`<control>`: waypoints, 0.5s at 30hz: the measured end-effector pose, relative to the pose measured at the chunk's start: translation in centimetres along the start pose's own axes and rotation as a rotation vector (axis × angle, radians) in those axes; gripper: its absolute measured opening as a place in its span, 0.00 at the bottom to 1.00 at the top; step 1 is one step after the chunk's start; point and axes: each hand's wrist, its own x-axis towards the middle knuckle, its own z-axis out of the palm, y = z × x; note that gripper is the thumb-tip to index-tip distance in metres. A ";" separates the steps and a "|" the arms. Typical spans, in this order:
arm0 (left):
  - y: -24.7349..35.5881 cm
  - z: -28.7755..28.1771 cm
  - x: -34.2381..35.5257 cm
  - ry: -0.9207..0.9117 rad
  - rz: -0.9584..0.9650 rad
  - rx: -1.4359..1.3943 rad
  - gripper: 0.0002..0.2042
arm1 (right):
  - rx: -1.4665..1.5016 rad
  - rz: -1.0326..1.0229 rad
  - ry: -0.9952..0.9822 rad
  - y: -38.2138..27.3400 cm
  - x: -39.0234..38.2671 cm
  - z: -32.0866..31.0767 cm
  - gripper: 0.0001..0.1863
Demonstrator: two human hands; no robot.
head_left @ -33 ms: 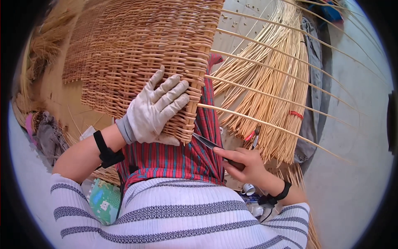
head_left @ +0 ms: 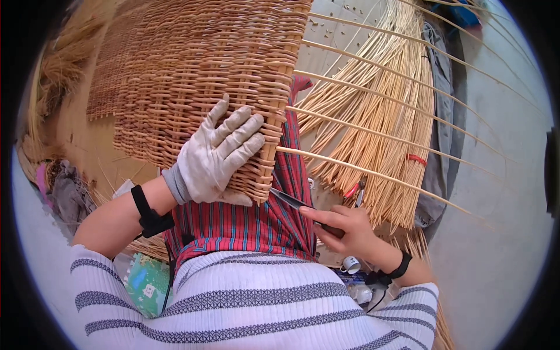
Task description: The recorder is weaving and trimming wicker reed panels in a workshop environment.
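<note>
My left hand, in a white glove, grips the lower right corner of a brown woven wicker panel, fingers spread over its face and thumb at the bottom edge. My right hand is closed round a dark, narrow bladed tool, whose tip is at the panel's bottom corner, just beside my left hand. Long pale rods stick out to the right from the panel's side. Red striped cloth covers my lap beneath the panel.
A large bundle of pale rods with a red tie lies at the right on grey cloth. Fibres and another woven piece are at the left. A green patterned item and a white mug sit low beside me.
</note>
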 end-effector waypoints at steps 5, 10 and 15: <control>-0.3 1.5 -0.5 0.044 0.037 0.011 0.51 | -0.350 -0.205 0.055 1.8 1.5 -0.4 0.33; -0.5 2.7 -1.0 0.004 0.059 0.043 0.38 | -0.178 -0.107 -0.026 2.0 1.4 0.1 0.29; -0.7 3.1 -1.0 0.050 0.014 -0.008 0.36 | 0.675 0.489 -0.449 2.5 3.8 -1.6 0.26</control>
